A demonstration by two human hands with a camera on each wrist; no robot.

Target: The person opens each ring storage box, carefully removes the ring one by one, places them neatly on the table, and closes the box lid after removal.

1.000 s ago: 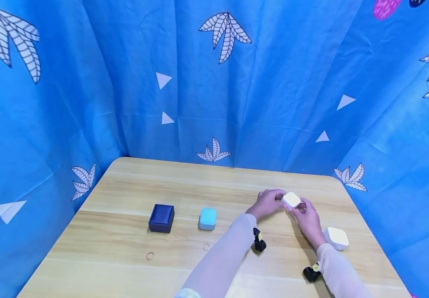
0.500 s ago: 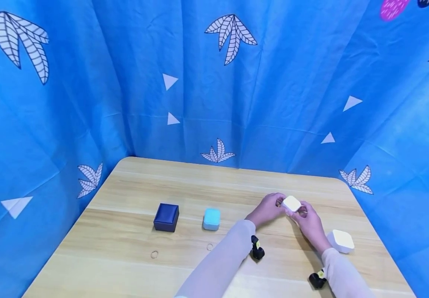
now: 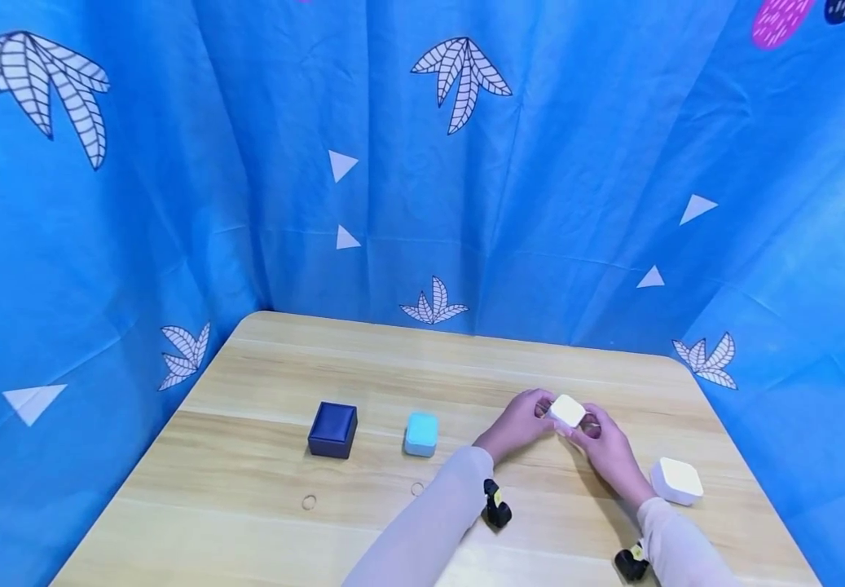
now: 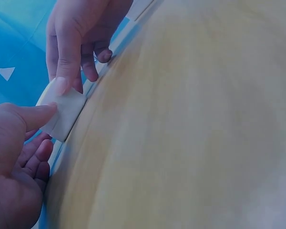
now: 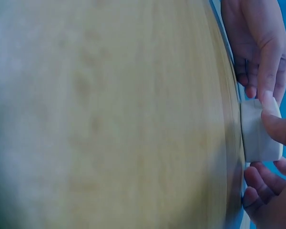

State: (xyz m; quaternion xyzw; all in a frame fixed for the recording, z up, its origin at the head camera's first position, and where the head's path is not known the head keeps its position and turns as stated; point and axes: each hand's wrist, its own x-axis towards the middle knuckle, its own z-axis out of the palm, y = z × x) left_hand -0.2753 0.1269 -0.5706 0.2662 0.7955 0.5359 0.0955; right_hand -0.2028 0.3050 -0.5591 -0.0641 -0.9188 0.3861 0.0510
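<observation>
A small white ring box (image 3: pixel 567 411) with rounded corners is held between both hands over the right half of the table. My left hand (image 3: pixel 521 424) grips its left side, and my right hand (image 3: pixel 609 452) pinches the right side. In the left wrist view, both thumbs press on the near face of the box (image 4: pixel 69 114), the other fingers going behind it. A thin seam crosses that face in the right wrist view, and the lid of the white box (image 5: pixel 257 136) appears closed. What is inside is hidden.
A second white box (image 3: pixel 677 479) stands beside my right forearm. Leftward are a light blue box (image 3: pixel 421 434) and a navy box (image 3: pixel 332 430). Two thin rings lie nearer: one ring (image 3: pixel 309 502) before the navy box, another ring (image 3: pixel 417 489) by my left sleeve. Blue curtain (image 3: pixel 422 163) encloses the table.
Both hands have brought the white ring box slightly left and nearer to me, keeping their hold. The head view has shifted a little; the other boxes and rings stay in place.
</observation>
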